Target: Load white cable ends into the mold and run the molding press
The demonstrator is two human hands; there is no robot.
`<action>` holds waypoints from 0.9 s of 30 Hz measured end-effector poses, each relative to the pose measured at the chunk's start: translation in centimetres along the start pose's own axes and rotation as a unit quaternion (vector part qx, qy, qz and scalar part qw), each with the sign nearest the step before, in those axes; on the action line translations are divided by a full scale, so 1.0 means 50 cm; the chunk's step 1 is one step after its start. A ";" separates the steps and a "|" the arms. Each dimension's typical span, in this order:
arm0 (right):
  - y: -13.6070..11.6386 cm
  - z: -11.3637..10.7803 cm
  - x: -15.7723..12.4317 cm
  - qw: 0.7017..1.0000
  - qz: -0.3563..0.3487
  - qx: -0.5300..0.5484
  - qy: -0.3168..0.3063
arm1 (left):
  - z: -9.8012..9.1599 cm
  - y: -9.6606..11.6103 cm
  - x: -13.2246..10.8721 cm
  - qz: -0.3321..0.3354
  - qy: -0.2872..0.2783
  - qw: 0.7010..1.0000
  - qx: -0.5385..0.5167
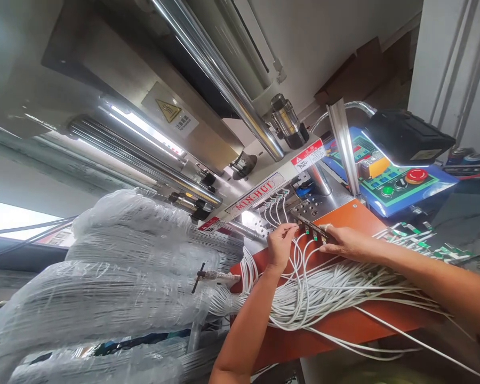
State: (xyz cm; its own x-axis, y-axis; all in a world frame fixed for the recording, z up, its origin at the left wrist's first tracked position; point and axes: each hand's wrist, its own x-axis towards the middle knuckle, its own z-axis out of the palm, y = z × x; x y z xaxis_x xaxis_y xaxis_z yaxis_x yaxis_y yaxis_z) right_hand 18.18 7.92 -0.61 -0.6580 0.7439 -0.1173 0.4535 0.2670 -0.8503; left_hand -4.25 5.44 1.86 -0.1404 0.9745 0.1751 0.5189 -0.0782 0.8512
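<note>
My right hand (338, 242) grips the right end of a narrow dark metal mould bar (309, 224), thumb and fingers closed around it. Small green circuit-board connectors (315, 236) on white cables sit along the bar's near side. At the bar's left end, my left hand (280, 246) is closed in a pinch on the end of a white cable (294, 250); the tip is hidden by the fingers. Beyond the hands, more cable ends (278, 196) lie in the press under the "MIN-HUI" crossbar (254, 193).
A thick bundle of white cables (328, 288) lies on the orange table (344, 325). Plastic-wrapped cable bundles (128, 288) are piled at left, beside a clamp (208, 274). At right stand a blue control panel (432, 186) with buttons and a black lamp (410, 136). Steel press columns (224, 80) rise overhead.
</note>
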 end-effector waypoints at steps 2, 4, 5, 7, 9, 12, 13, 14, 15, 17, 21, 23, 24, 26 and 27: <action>0.001 0.000 0.000 1.000 0.000 -0.001 0.002 | 0.004 -0.002 0.000 0.028 -0.009 0.999 0.027; 0.002 0.000 0.001 1.000 -0.001 -0.004 0.002 | 0.006 -0.005 0.000 0.049 -0.015 0.997 0.055; 0.002 0.000 0.001 1.000 -0.002 -0.005 0.002 | 0.007 -0.007 0.001 0.054 -0.018 0.996 0.063; 0.003 0.000 0.002 1.000 -0.005 -0.006 0.001 | 0.009 -0.011 0.001 0.056 -0.025 0.996 0.064; 0.004 0.000 0.002 1.000 -0.005 -0.006 -0.001 | 0.012 -0.015 0.003 0.047 -0.028 0.997 0.056; 0.003 -0.001 0.001 1.000 -0.001 -0.006 -0.001 | 0.014 -0.021 0.006 0.032 -0.024 0.998 0.045; 0.002 -0.001 0.001 1.000 -0.001 -0.005 -0.002 | 0.015 -0.023 0.006 0.031 -0.024 0.998 0.042; 0.001 -0.002 0.001 1.000 0.000 -0.005 -0.002 | 0.015 -0.026 0.007 0.031 -0.025 0.998 0.039; 0.000 -0.003 0.000 1.000 0.001 -0.004 -0.004 | 0.015 -0.028 0.008 0.033 -0.026 0.998 0.037; -0.003 -0.004 -0.001 1.000 0.000 -0.002 -0.008 | 0.016 -0.034 0.009 0.039 -0.029 0.998 0.036; -0.005 -0.006 0.000 1.000 -0.010 -0.015 -0.009 | 0.018 -0.044 0.010 0.049 -0.023 0.997 0.048; -0.006 -0.008 0.000 0.999 -0.015 -0.033 -0.010 | 0.020 -0.047 0.011 0.047 -0.019 0.997 0.050; -0.007 -0.009 -0.001 0.999 -0.016 -0.048 -0.010 | 0.021 -0.048 0.011 0.045 -0.018 0.998 0.048; -0.014 -0.009 -0.002 0.996 -0.012 -0.092 -0.015 | 0.024 -0.048 0.010 0.041 -0.017 0.998 0.044; -0.020 -0.007 -0.003 0.992 -0.007 -0.125 -0.016 | 0.025 -0.048 0.010 0.042 -0.017 0.998 0.043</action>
State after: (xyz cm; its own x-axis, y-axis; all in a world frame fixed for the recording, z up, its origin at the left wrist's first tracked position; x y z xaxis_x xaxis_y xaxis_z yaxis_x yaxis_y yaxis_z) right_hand 18.05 7.76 0.46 -0.6823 0.7204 -0.1249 0.5758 0.4242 -0.6990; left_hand -4.51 6.39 -0.71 -0.0651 0.9721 0.2252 0.5988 -0.1425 0.7881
